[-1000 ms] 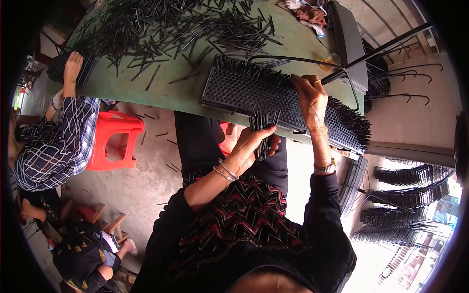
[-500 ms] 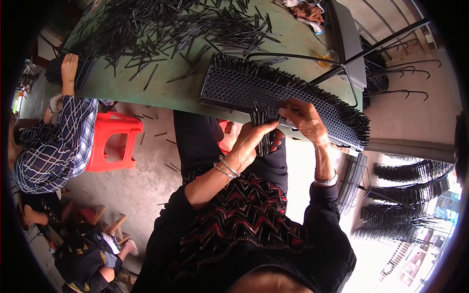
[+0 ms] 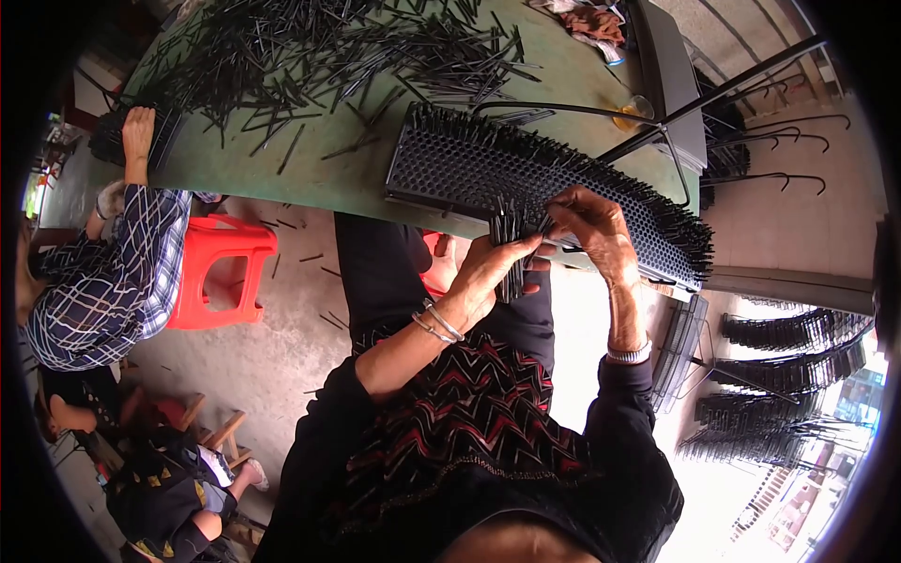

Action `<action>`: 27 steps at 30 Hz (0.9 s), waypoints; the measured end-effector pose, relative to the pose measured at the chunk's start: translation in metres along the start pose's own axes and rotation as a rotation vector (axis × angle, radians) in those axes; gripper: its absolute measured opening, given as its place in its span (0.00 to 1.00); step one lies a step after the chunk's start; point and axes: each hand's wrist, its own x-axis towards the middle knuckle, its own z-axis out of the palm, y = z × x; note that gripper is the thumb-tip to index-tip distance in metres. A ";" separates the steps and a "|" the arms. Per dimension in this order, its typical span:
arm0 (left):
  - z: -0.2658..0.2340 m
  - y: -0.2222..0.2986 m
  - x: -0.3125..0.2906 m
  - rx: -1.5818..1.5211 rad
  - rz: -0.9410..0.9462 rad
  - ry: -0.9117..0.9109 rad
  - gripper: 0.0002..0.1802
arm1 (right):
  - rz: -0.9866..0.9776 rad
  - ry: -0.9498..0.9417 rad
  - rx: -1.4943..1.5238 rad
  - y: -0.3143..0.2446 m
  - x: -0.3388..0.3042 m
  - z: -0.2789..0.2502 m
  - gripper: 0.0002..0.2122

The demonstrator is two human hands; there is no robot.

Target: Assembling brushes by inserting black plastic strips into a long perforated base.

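Head view, clock laid over the scene, twelve pointing away from the wearer. Left hand (image 3: pixel 493 267) near the dial's centre, clenched round a bundle of thin black sticks (image 3: pixel 507 223), tips upward; two bangles on that wrist. Right hand (image 3: pixel 605 235) lies toward two o'clock of it, fingers bent and fingertips drawn together by the bundle's top; whether a stick is pinched there I cannot tell. Just beyond both hands, from twelve round to nearly three, a black perforated panel (image 3: pixel 455 164) lies along the near edge of the green table (image 3: pixel 249 178), short sticks crowding its far side. At eleven, a loose heap of sticks (image 3: pixel 291 61). Cloth (image 3: pixel 599 30) at one. At ten, a co-worker's hand (image 3: pixel 139 129) rests on a dark bristly block. Red stool (image 3: pixel 176 314) at nine, on the floor. Past three, dark racks (image 3: pixel 788 340) in rows.
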 end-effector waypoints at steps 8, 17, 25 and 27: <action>0.003 0.001 0.001 -0.185 -0.067 0.015 0.16 | -0.437 0.610 -0.254 -0.016 0.007 -0.014 0.05; -0.003 -0.020 0.015 -0.417 -0.029 0.007 0.10 | -0.476 0.696 -0.360 -0.005 0.032 -0.021 0.05; 0.005 -0.014 0.011 -0.342 -0.064 0.067 0.12 | -0.502 0.656 -0.446 -0.006 0.032 -0.022 0.06; 0.006 -0.012 0.010 -0.287 -0.089 0.082 0.13 | -0.506 0.662 -0.448 -0.006 0.033 -0.022 0.06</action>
